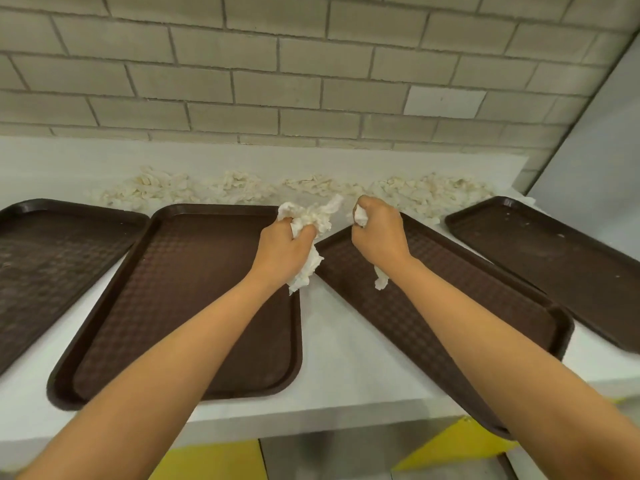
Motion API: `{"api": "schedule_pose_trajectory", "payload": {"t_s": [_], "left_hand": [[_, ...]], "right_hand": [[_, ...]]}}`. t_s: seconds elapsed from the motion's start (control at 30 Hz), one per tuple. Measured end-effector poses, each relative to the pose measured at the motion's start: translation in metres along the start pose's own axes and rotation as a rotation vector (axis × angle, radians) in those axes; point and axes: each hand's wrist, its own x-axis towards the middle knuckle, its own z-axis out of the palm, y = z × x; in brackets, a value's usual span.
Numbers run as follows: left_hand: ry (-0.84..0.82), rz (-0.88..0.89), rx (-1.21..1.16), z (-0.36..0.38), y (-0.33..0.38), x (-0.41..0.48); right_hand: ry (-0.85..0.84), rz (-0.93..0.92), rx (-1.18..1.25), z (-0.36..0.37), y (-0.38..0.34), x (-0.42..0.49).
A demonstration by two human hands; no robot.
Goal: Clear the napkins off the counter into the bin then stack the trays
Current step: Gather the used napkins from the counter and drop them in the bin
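Mostly hidden — napkin (pixel 361 216) in right hand (pixel 379 233); left hand (pixel 284 251) grips bigger wad (pixel 313 218).

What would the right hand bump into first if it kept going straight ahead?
Most likely the row of crumpled napkins just beyond the right hand, then the brick wall. Its height is unclear, so it might pass over them.

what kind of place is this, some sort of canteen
Probably a cafeteria or fast-food tray station: several brown plastic trays lie on a white counter against a tiled wall, with crumpled napkins heaped along the back.
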Motion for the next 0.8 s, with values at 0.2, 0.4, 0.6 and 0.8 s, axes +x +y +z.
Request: {"api": "schedule_pose_trajectory", "payload": {"t_s": [0.2, 0.4, 0.6, 0.8], "left_hand": [[-0.085, 0.024, -0.006, 0.020, 0.006, -0.053], [-0.160, 0.044, -0.024, 0.054, 0.025, -0.099], [-0.235, 0.046, -0.051, 0.098, 0.044, -0.141], [-0.265, 0.071, -0.047, 0.156, 0.078, -0.201]], "right_hand": [[0.020, 0.117, -0.076, -0.036, 0.003, -0.071], [0.033, 0.219, -0.131, -0.078, 0.021, -0.125], [0.048, 0.287, -0.189, -0.130, 0.051, -0.168], [0.063, 0.325, -0.169, -0.183, 0.091, -0.229]]}}
